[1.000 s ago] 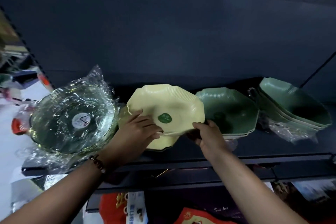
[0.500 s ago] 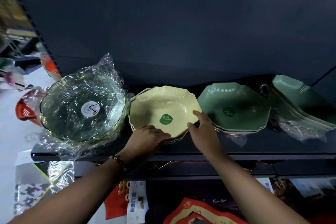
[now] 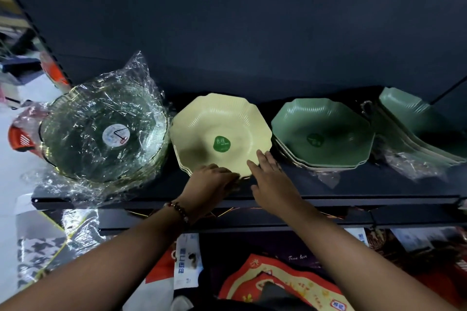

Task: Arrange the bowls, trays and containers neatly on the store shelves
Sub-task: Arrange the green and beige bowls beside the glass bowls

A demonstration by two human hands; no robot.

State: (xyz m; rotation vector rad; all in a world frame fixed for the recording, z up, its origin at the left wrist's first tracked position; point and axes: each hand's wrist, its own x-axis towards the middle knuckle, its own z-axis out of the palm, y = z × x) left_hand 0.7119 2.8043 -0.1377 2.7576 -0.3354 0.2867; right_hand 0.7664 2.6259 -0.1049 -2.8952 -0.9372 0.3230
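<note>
Yellow bowls (image 3: 219,134), a short stack of octagonal ribbed ones, sit at frame centre on the dark shelf (image 3: 353,190); top bowl carries a green sticker (image 3: 222,144) in its well.

Nearest, bottom of frame: printed packaging (image 3: 278,278) in red and gold on a lower level, partly behind the forearms. Beaded bracelet (image 3: 178,209) on the left wrist.

Left hand (image 3: 209,182) at the stack's near edge, lower centre. Fingers curled down over the front rim, tips against the bowls' edge; whether they actually clamp it, cannot tell. Right hand (image 3: 270,171) just right of it, fingers straight and held close together, lying against the near right rim of the top yellow bowl, thumb out to the left on the rim.

Same depth, left of centre: glass bowls (image 3: 103,131) bundled in crinkled clear wrap, round white label in the middle, touching or nearly touching the yellow stack. Right of centre: green bowls (image 3: 322,134), same octagonal shape, stacked flat, just beside the yellow ones. Far right edge: more green bowls (image 3: 414,124) in plastic, leaning tilted.

Behind everything, dark back panel (image 3: 240,20) fills the upper frame. Upper left, past the shelf end: blurred aisle, a red basket (image 3: 20,137).
</note>
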